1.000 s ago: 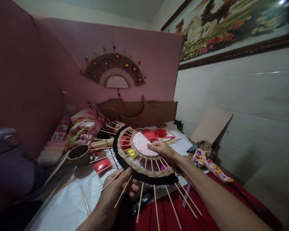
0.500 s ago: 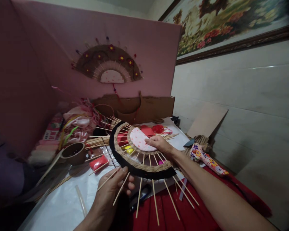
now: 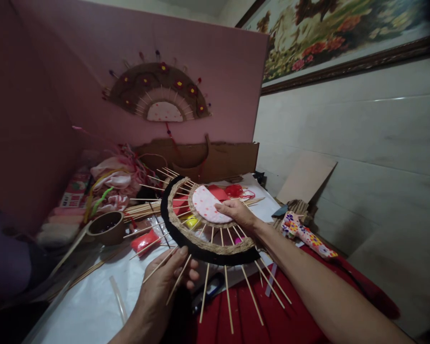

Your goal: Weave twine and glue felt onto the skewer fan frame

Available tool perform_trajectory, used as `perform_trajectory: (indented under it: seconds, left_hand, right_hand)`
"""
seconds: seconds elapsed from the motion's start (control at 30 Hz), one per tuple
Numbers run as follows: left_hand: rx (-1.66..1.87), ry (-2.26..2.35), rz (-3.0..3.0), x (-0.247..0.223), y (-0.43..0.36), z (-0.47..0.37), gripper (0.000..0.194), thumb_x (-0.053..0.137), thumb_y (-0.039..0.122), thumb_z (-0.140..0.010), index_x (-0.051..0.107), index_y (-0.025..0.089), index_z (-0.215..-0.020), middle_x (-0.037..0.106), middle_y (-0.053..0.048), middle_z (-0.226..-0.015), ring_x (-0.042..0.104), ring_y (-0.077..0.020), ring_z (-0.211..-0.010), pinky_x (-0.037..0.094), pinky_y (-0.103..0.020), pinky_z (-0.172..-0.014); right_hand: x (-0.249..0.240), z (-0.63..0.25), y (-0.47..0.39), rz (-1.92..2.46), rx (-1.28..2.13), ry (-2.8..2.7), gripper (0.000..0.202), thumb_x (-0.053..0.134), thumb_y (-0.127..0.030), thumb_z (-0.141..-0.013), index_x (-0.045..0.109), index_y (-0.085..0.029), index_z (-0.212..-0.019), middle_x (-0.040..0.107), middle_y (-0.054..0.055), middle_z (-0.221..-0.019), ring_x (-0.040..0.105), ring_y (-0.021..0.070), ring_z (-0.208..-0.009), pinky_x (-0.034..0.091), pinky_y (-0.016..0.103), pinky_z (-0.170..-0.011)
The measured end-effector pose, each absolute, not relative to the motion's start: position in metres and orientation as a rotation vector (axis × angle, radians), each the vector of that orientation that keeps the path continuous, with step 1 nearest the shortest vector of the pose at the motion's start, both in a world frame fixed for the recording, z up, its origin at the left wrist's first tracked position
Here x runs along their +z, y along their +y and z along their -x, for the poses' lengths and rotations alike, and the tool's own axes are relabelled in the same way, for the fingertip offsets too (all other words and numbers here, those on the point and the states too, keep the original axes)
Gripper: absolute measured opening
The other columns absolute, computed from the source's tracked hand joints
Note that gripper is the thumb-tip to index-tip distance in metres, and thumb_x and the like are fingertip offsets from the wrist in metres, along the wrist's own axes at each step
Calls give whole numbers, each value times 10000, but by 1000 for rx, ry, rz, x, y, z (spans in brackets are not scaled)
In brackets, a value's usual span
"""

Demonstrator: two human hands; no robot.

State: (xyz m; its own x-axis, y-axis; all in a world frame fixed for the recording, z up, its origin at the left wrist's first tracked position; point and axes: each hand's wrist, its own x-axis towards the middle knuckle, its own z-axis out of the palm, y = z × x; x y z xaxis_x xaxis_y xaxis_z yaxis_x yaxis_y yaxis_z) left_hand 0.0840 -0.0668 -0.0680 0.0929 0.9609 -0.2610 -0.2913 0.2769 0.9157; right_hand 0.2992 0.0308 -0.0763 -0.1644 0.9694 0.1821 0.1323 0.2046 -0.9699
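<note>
Under the fan, most fingers of the right hand are hidden. Far right, the framed picture runs out of view. At left, lettering on the box is too small to read, and contents of the brown bowl too dark to tell. A yellow thing is partly hidden behind the fan.

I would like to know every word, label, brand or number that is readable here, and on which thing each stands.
No text can be read with certainty.
Box: marks on its white panel, too small and blurred to quote.
Held fan: no writing seen.
</note>
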Motion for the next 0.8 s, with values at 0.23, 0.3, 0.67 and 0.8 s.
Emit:
perform_trajectory:
  seconds: [0.23, 0.3, 0.67, 0.8]
  left_hand:
    - [932, 935, -885, -69, -67, -84, 286, 640, 378, -722, 635, 95, -762, 672, -111, -711, 601, -159, -567, 453, -244, -471]
    - [901, 929, -918, -70, -67, -84, 273, 628, 365, -735, 632, 92, -748, 672, -115, -721, 598, -154, -562, 453, -245, -480]
    - [915, 998, -879, -73, -68, -84, 232, 629, 336, -725, 583, 118, -659, 655, -81, -637, 567, -138, -502, 431, -240, -453]
    - [921, 993, -867, -72, -70, -84, 241, 644, 345, -708, 583, 120, -647, 650, -81, -630, 561, -137, -498, 428, -243, -456]
  right_hand:
    - [-75, -300, 31, 1077, 1059, -1538, 487, 627, -577, -662, 379, -183, -523, 290, -74, -509, 208, 63, -481, 112, 241, -472]
    - [-76, -300, 31, 1074, 1057, -1545, 489, 620, -578, -672, 373, -183, -524, 289, -74, -511, 209, 64, -481, 112, 242, -472]
    - [-77, -301, 31, 1073, 1054, -1559, 497, 611, -599, -665, 381, -180, -526, 290, -76, -510, 209, 62, -478, 110, 243, -470]
    - [-78, -301, 32, 1071, 1053, -1557, 486, 619, -584, -666, 392, -176, -530, 295, -76, -514, 209, 60, -478, 106, 245, -471]
